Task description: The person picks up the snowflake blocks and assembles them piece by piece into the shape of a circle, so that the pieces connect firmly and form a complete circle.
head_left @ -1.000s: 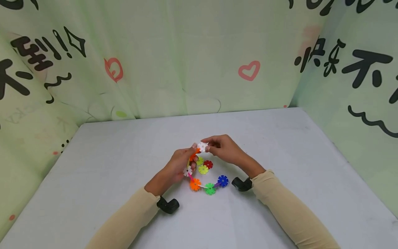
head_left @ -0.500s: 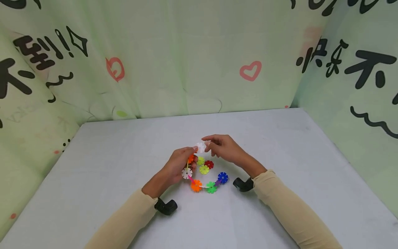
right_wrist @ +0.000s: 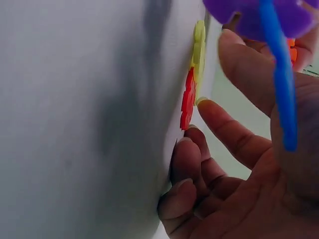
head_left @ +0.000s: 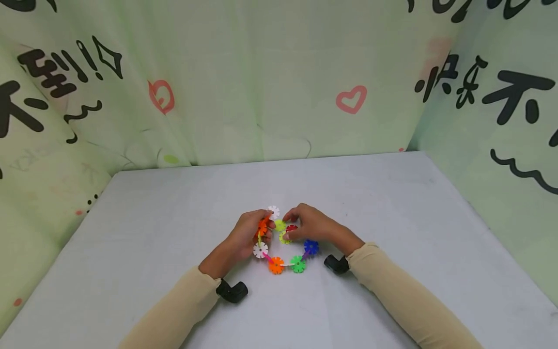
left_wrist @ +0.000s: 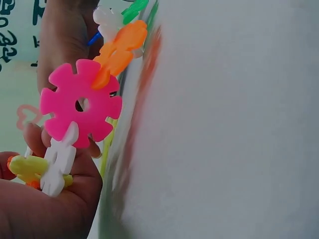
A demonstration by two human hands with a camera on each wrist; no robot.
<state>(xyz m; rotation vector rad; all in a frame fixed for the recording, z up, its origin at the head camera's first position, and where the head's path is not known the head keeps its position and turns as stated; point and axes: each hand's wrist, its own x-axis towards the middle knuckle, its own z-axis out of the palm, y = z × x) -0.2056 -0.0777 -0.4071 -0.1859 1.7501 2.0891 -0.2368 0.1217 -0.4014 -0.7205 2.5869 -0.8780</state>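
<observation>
My left hand [head_left: 244,235] grips a chain of slotted plastic snowflake discs [head_left: 276,265], its fingers around the orange part. The chain curves toward me through white, orange and green to a blue disc [head_left: 311,247]; a white disc [head_left: 273,212] stands at the far end, just above the left thumb. Close up in the left wrist view is a pink disc [left_wrist: 62,102]. My right hand [head_left: 310,223] reaches over loose yellow discs [head_left: 280,225] and a red disc [head_left: 291,228]. In the right wrist view its index fingertip is right at a yellow disc, thumb held apart.
The pieces lie on a white-covered table [head_left: 370,194]. Pale green curtains [head_left: 261,87] with black lettering and red hearts surround it on the back and sides. A black wrist mount [head_left: 232,292] sticks out from the left sleeve, another mount [head_left: 336,264] from the right.
The right hand has let go of the white disc at the chain's far end and come down toward the loose discs. The left hand keeps its grip, with the chain lowered slightly.
</observation>
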